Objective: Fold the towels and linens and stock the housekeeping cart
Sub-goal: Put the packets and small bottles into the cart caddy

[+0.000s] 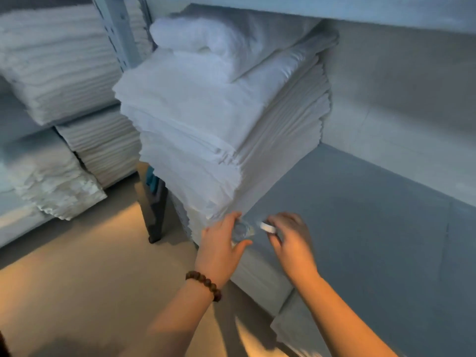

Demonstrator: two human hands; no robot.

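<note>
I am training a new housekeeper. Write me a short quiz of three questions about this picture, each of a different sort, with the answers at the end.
1. True or false: the tall stack of folded white linens stands on the grey shelf board.
2. Which wrist wears the brown wooden bead bracelet? A) left B) right C) both
3. Fill the gap: the left hand grips a small clear container, while the fingers of the right hand pinch a small round piece of ___ colour.
Key: 1 true; 2 A; 3 white.
</note>
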